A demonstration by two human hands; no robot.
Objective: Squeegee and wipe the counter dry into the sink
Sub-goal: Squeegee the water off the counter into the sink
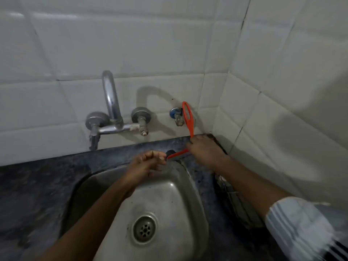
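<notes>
A red squeegee with a looped handle stands upright at the back right corner of the dark granite counter. My right hand grips it where handle meets blade. The red-edged black blade lies along the counter strip behind the steel sink, reaching left over the sink's rim. My left hand hovers over the sink's back edge, fingers curled, its fingertips touching the blade's left end.
A chrome wall tap with two valves juts out above the sink's back left. A small valve sits on the white tiled wall beside the squeegee handle. A dark rack lies on the counter under my right forearm.
</notes>
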